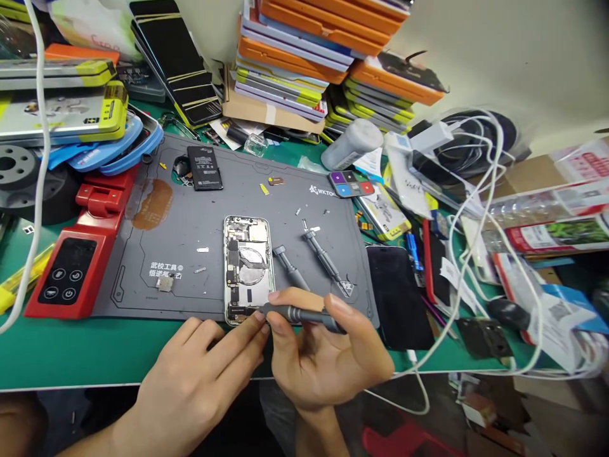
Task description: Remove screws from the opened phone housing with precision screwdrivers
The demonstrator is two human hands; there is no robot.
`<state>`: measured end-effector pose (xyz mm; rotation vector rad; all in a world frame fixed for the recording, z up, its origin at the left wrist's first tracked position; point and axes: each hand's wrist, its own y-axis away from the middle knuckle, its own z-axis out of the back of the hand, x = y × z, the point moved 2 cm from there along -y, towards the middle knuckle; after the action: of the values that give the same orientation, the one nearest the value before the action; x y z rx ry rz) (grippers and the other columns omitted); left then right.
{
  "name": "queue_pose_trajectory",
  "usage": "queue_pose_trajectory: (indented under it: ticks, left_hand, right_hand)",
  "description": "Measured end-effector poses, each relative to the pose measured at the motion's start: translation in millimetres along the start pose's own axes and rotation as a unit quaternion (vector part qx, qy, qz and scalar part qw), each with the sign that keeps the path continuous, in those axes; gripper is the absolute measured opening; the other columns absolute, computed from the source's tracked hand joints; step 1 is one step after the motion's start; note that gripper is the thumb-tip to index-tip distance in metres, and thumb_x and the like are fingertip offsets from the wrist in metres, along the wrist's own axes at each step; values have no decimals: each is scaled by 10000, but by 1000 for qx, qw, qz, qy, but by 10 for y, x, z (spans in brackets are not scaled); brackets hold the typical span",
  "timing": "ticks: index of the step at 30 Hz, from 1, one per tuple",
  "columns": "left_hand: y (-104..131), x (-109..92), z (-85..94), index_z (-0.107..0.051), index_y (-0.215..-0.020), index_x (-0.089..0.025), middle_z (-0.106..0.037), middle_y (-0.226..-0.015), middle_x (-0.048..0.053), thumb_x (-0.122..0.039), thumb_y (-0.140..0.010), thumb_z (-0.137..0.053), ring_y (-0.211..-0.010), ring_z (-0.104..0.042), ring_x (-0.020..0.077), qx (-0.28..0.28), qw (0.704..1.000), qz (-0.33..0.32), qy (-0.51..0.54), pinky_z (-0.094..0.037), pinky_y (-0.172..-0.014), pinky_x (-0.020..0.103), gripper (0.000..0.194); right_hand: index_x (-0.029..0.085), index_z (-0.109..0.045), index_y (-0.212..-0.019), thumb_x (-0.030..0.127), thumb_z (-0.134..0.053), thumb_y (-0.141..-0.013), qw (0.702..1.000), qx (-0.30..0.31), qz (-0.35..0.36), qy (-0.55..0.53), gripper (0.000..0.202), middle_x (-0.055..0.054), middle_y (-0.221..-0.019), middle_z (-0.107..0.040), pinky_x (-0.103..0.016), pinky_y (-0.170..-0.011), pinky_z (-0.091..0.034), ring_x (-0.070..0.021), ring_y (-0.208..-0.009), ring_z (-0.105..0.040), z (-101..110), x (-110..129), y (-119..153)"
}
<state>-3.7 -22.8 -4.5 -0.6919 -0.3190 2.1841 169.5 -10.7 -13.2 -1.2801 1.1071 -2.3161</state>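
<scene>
An opened phone body (249, 270) lies upright on the grey mat (190, 222), its inner parts showing. My left hand (204, 368) rests at the phone's lower end, its fingers together and the fingertips near the bottom edge; anything between them is hidden. My right hand (328, 355) is closed on a dark grey screwdriver (309, 316), held nearly level, its tip end beside my left fingertips at the phone's lower right corner. Two more grey screwdrivers, one short (291, 268) and one longer (326, 257), lie right of the phone. A black battery (205, 169) lies at the mat's upper left.
Small metal pieces (165, 283) lie left of the phone. A red device (71, 273) stands at the left, a dark phone (398, 295) at the right. Stacked orange boxes (328, 25), a white bottle (352, 143) and tangled white cables (490, 171) are farther back.
</scene>
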Motion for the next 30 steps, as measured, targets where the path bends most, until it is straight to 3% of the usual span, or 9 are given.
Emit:
queue_pose_trajectory:
  ticks: [5,11,14,17,21,23,25,30]
  left_hand:
    - [-16,-3,-5,-700,-1377,-110,-775,-1402,71,-89,-1088,-574,-835,-518,217,-11,1000,11,4,-387,-733,404,316]
    - [-36,-10,-21,-710,-1361,-106,-783,-1397,53,-88,-1073,-609,-844,-523,216,-24,1000,13,3,-412,-742,401,306]
    - [-49,-28,-32,-719,-1340,-102,-790,-1386,55,-87,-1061,-628,-835,-535,210,-42,999,13,-11,-431,-740,399,294]
    - [-22,-48,3,-728,-1316,-96,-789,-1389,68,-93,-1065,-617,-817,-557,199,-55,998,5,-15,-449,-725,398,275]
    - [80,0,195,-722,-1313,-62,-799,-1335,100,-81,-1061,-630,-911,-643,187,-73,997,-4,6,-474,-750,371,269]
    - [122,95,330,-731,-1317,-85,-822,-1160,73,-65,-1032,-685,-910,-645,193,-111,991,42,-62,-475,-790,366,290]
    - [137,210,426,-752,-1309,-114,-792,-1049,79,-105,-1007,-748,-880,-614,223,-116,976,88,-164,-469,-827,395,302]
    - [102,374,437,-777,-1253,-202,-769,-1111,74,-80,-1067,-604,-917,-614,242,-70,971,75,-218,-423,-809,396,282]
  right_hand:
    - [333,-472,-1642,198,-656,-1055,998,20,46,37,629,-71,-1122,-819,-445,-678,-733,-270,-937,-832,52,17,29]
    - [330,-561,-1605,189,-598,-1076,992,6,73,102,548,-82,-1097,-825,-485,-688,-702,-275,-910,-793,126,83,-3]
    - [372,-614,-1555,174,-676,-1047,992,-19,74,105,549,-49,-1032,-806,-400,-657,-664,-230,-862,-762,108,97,-71]
    - [313,-662,-1514,149,-632,-1074,992,-30,91,83,470,-49,-1002,-793,-357,-674,-646,-196,-856,-763,71,116,-141]
    - [257,-702,-1465,90,-661,-1045,993,-34,94,67,454,-54,-1003,-783,-353,-697,-631,-194,-886,-757,51,131,-183]
    - [265,-683,-1492,61,-642,-1044,994,-31,88,53,494,-58,-1021,-781,-360,-706,-621,-197,-897,-754,55,126,-180]
    - [275,-675,-1500,16,-626,-1028,995,-29,82,40,540,-47,-1004,-771,-362,-710,-617,-195,-890,-749,64,116,-170]
    - [271,-671,-1504,-44,-628,-979,996,-25,79,32,613,-54,-1054,-770,-379,-735,-637,-206,-930,-755,84,92,-135]
